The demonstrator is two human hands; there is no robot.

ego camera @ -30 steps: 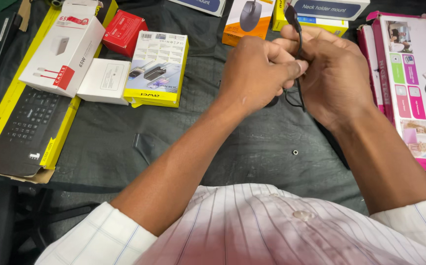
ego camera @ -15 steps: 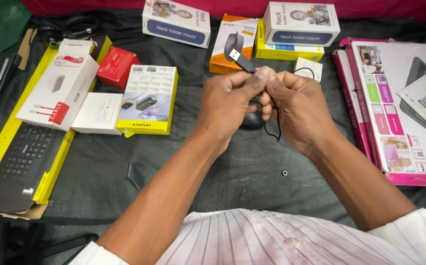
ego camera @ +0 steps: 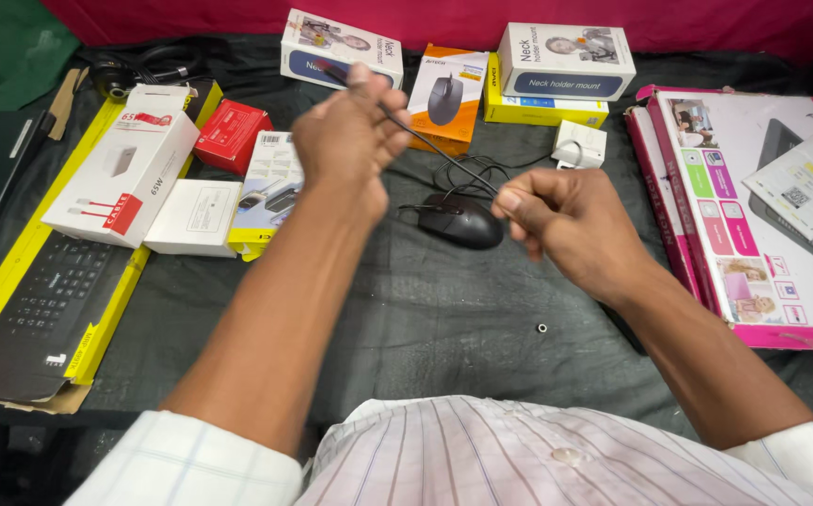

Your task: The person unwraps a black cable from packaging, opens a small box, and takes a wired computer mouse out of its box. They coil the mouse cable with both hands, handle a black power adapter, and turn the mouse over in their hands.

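A black wired mouse (ego camera: pixel 461 223) lies on the dark cloth-covered table (ego camera: pixel 444 319). Its thin black cable (ego camera: pixel 434 148) runs taut between my two hands and loops behind the mouse. My left hand (ego camera: pixel 350 131) is raised and pinches the cable's end above the boxes. My right hand (ego camera: pixel 566 225) sits lower, to the right of the mouse, pinching the same cable between thumb and fingers.
Left: a black keyboard in a yellow box (ego camera: pixel 41 300), a white charger box (ego camera: pixel 125 164), a small red box (ego camera: pixel 230 136). Back: an orange mouse box (ego camera: pixel 444 94), two neck-holder boxes (ego camera: pixel 566 61). Right: a large pink-edged flat box (ego camera: pixel 753 206). Black headphones (ego camera: pixel 139 67) far left.
My hands, held together over the mouse before, have moved apart: the left went up and left, the right down and right, drawing the cable out straight. The mouse now shows on the cloth.
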